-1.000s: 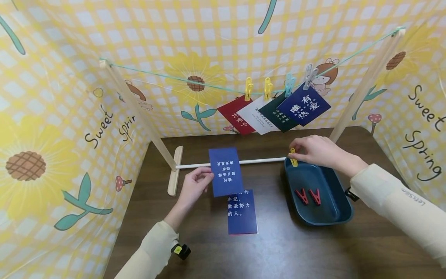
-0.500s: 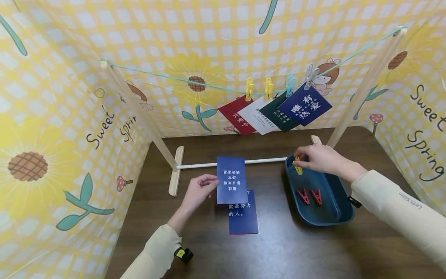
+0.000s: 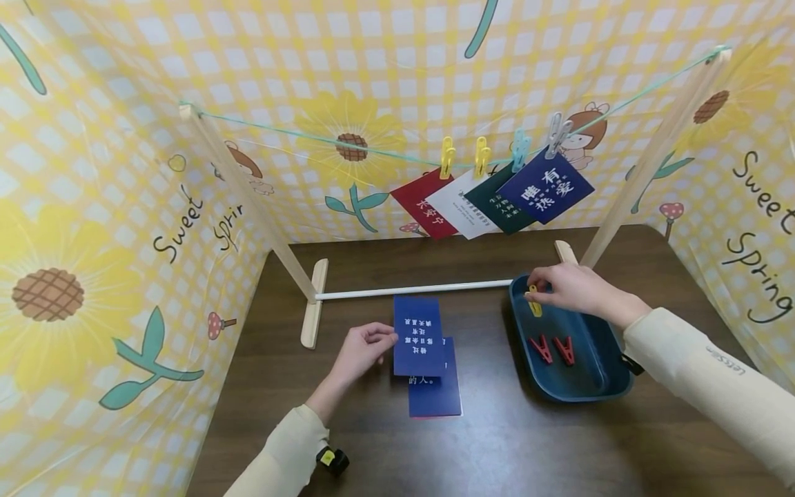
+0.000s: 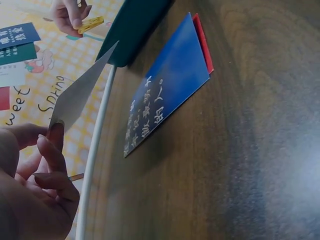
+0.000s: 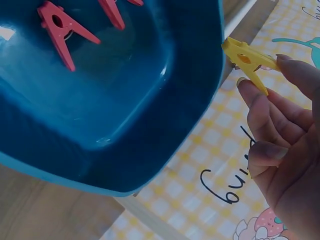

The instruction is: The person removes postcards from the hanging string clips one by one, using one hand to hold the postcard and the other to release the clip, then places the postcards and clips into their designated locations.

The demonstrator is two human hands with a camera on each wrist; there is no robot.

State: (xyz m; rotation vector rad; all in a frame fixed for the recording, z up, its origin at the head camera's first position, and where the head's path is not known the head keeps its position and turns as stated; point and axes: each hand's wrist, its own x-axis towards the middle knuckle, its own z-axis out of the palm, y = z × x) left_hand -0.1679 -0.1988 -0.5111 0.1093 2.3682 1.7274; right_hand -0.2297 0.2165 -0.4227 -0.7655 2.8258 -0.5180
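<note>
My left hand (image 3: 363,352) pinches the left edge of a blue card (image 3: 417,337) with white writing, held above the table. Its pale back (image 4: 82,95) faces the left wrist camera. Partly hidden below it, another blue card (image 3: 435,400) lies on the table, with a red edge (image 4: 202,45) showing from underneath. Over the far left part of a dark blue basin (image 3: 574,395), my right hand (image 3: 571,286) pinches a yellow clothespin (image 5: 245,56) by its handle ends. Two red clothespins (image 3: 553,350) lie on the basin floor.
A green string (image 3: 273,130) runs between two wooden posts (image 3: 248,200). Red, white, green and blue cards (image 3: 546,186) hang from it on clothespins. A white rod (image 3: 410,290) joins the posts low down. Checkered cloth (image 3: 385,62) surrounds the table (image 3: 497,442).
My left hand has brought the blue card nearer and to the right, over the card on the table. My right hand has moved slightly right and nearer with the yellow clothespin.
</note>
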